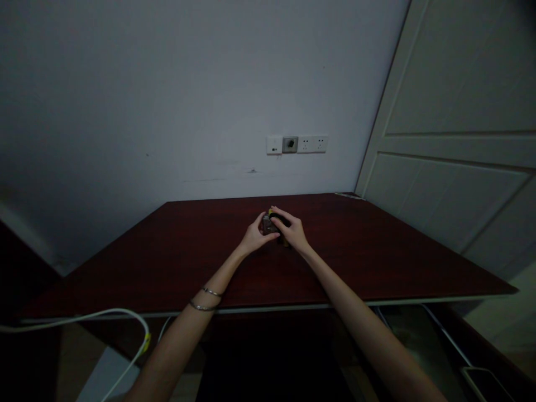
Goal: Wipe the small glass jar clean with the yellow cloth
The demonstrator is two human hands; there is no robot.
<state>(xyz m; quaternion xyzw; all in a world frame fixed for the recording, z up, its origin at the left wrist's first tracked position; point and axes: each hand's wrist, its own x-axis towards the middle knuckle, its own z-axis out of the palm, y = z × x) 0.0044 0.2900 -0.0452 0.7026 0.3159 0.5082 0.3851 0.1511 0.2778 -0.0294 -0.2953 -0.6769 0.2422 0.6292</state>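
Observation:
Just above the middle of the desk, both my hands meet around a small dark grey, boxy object [269, 225] with black and yellow on its far right side. It is too small and dim for me to tell its kind. My left hand [255, 237] grips its left side, thumb and fingers curved around it. On its right side is my right hand [295, 231], with the thumb pressed on top and the fingers reaching over the far edge. A small brownish bit shows below, beside my right palm. Two silver bangles [205, 300] circle my left forearm.
The dark red desk [188, 240] runs back to a pale wall with sockets [312, 144]. A white panelled door [452, 184] stands at the right. A white cable [121, 310] loops over the front left edge. Low at the right lies a phone-like device [488, 385].

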